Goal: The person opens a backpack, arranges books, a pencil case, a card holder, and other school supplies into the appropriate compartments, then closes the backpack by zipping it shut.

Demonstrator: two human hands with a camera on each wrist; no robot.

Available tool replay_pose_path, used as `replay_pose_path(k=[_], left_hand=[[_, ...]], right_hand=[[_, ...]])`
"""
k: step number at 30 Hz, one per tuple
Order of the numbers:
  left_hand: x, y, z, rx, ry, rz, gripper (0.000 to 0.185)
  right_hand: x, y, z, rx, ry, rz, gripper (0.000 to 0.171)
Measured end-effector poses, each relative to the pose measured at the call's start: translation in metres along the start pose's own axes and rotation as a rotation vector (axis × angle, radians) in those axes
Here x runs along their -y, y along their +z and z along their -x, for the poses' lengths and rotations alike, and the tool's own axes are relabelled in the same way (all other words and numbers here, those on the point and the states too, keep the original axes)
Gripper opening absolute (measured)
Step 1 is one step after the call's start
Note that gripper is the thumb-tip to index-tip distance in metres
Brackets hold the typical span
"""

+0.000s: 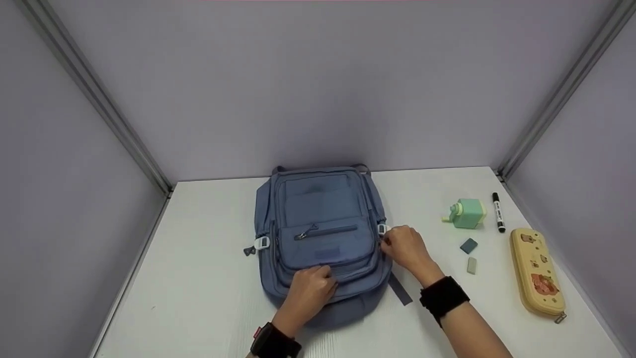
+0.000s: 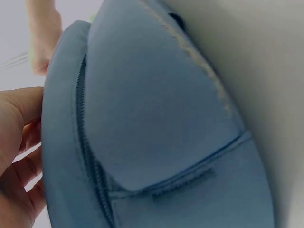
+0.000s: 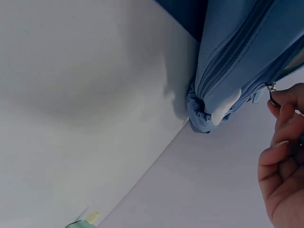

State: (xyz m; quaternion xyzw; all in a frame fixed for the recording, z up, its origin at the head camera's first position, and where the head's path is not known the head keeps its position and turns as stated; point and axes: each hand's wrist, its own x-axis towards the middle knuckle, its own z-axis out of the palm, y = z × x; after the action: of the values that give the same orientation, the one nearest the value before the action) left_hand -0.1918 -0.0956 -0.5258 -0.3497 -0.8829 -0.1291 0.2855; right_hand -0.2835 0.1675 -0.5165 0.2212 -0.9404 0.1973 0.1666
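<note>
A blue backpack (image 1: 320, 204) lies on the table with its front pockets facing up. My left hand (image 1: 310, 291) grips the fabric at the lower edge of the front pocket; in the left wrist view, its thumb and fingers (image 2: 28, 102) lie against that edge, beside a zipper (image 2: 83, 128). At the bag's right side, my right hand (image 1: 407, 248) pinches a small zipper pull (image 3: 272, 97) between thumb and index finger. Close by this hand is a white side buckle (image 1: 382, 229). The pocket's zipper gapes a little near the pull in the right wrist view.
To the right lie a green pencil sharpener (image 1: 467, 214) with a crank, a marker (image 1: 499, 213), a dark small block (image 1: 468, 245), a pale small block (image 1: 472, 265) and a yellow pencil case (image 1: 537, 273). A loose strap (image 1: 400, 289) trails from the bag. Grey panels (image 1: 318, 89) enclose the table.
</note>
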Motion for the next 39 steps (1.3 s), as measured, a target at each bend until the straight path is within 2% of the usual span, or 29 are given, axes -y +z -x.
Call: replay_pose_path(k=[5,14,20,23,31,39], left_hand=[[0.003,-0.001,0.002,0.004,-0.027,-0.009,0.036],[0.003,-0.007,0.002,0.04,0.001,0.048,0.02],[0.001,-0.008,0.005,0.085,-0.011,0.06,0.022],[0.002,-0.008,0.006,0.096,-0.016,0.059,0.023],[0.001,-0.005,0.008,0.047,-0.007,0.069,0.017],[0.002,-0.005,0.009,0.013,0.008,0.055,0.019]], right_hand=[[0.009,-0.004,0.006,0.023,-0.041,-0.022,0.015],[-0.002,0.002,-0.004,-0.116,0.001,0.08,0.028],[-0.012,0.007,-0.025,-0.044,0.045,0.141,0.041],[-0.015,0.01,-0.038,-0.002,0.056,0.156,0.04],[-0.026,0.024,-0.059,0.008,0.082,0.155,0.033],[-0.028,0.031,-0.063,0.011,0.106,0.113,0.026]])
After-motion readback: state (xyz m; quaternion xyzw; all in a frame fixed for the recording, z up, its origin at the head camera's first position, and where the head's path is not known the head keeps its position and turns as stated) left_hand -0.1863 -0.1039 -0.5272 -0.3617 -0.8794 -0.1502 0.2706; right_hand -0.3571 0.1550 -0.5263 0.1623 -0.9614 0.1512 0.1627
